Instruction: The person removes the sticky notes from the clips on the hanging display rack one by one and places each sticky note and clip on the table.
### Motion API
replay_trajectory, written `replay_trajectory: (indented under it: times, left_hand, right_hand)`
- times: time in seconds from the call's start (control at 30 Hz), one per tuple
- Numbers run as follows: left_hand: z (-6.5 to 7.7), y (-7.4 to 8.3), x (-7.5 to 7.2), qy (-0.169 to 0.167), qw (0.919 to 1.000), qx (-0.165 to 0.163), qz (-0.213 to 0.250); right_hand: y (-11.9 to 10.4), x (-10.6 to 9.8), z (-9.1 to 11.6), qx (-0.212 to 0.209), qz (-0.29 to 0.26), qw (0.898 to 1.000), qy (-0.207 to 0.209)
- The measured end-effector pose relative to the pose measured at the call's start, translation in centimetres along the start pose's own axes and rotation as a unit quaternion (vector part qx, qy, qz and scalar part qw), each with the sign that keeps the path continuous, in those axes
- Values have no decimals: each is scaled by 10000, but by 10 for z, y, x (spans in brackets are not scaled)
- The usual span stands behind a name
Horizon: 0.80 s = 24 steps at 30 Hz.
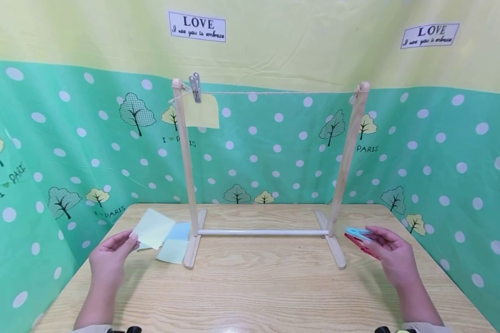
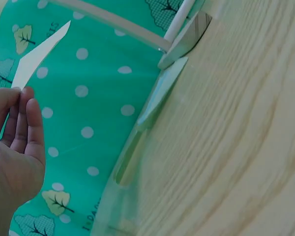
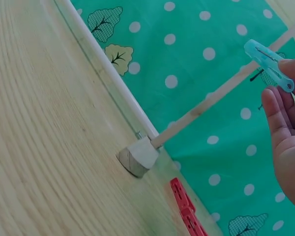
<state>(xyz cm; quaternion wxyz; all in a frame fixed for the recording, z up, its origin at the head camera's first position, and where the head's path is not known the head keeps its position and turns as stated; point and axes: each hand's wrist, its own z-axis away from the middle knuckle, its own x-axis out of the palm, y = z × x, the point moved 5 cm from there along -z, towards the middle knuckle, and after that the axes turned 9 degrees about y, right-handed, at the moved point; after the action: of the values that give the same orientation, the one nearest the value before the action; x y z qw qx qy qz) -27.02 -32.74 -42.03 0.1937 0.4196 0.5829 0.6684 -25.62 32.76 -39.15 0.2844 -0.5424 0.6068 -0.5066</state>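
My left hand (image 1: 110, 256) pinches a pale green square of paper (image 1: 153, 229) by its edge, raised above the left side of the table. Under and beside it lie several loose sheets (image 1: 172, 252) in light blue and green. Between the thumb and fingers of my right hand (image 1: 396, 259) is a light blue clothespin (image 3: 269, 64), held above the table. Red clothespins (image 3: 188, 206) lie on the table beneath, partly hidden by that hand in the head view. A grey clothespin (image 1: 195, 88) grips a pale yellow sheet (image 1: 203, 112) on the string (image 1: 271, 93), near its left end.
A wooden stand (image 1: 346, 162) with two upright posts and a white lower bar (image 1: 260, 232) occupies the table's middle back. Its feet (image 1: 336, 252) reach toward the front. A patterned green and yellow curtain (image 1: 250, 171) surrounds the wooden table (image 1: 258, 286) at the back and sides.
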Motion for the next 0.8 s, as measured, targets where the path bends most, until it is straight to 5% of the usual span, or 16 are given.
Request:
replay_trajectory:
  times: [0.8]
  left_hand:
    - [-14, -12, -25, -502, 9977, -172, -431]
  right_hand:
    - [14, -41, -2, 267, 343, 9988, 215]
